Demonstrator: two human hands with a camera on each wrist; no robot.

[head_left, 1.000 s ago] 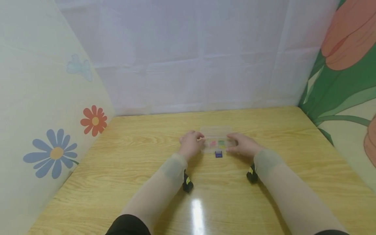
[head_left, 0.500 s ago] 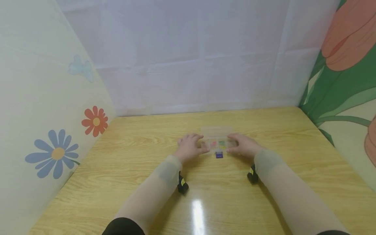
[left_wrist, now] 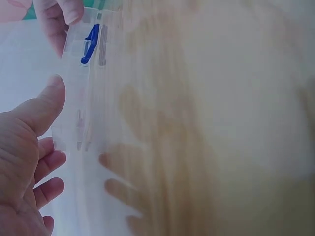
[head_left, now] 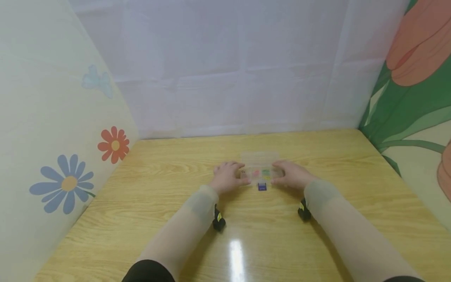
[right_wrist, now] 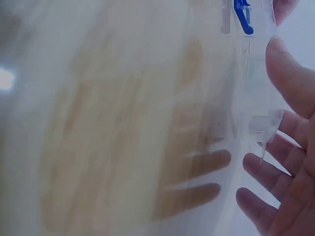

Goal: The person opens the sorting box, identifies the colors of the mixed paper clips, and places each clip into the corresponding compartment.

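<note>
Both hands, the left hand and right hand, are gripping the clear box ends on the tabletop, seemingly best held level, thumbs near the blue latch.

both forearms stretch forward, wrists low. the left hand and right hand face each other, fingers loosely curled inward, thumbs toward the middle.

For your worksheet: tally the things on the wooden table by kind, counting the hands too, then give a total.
Clear plastic box: 1
Blue latch: 1
Hands, left hand and right hand: 2
Total: 4
</note>
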